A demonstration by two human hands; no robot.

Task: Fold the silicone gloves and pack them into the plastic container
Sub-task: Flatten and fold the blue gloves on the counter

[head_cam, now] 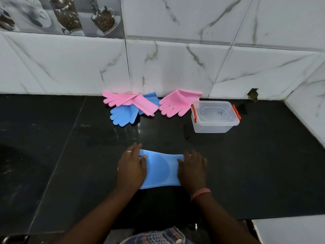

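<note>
A black counter [70, 164] fills the lower frame, with marble wall tiles [175, 59] across the top. Right of centre stands the clear plastic container [215, 118], lid on, orange clips at its ends. Along the wall at centre lie two pink gloves [130, 101] [175, 104] and a blue glove [123, 115] under the left pink one. Low at centre, a second blue glove [161, 169] lies flat between my hands: my left hand [131, 168] presses its left end, my right hand [192, 169] its right end, fingers straight, gripping nothing.
</note>
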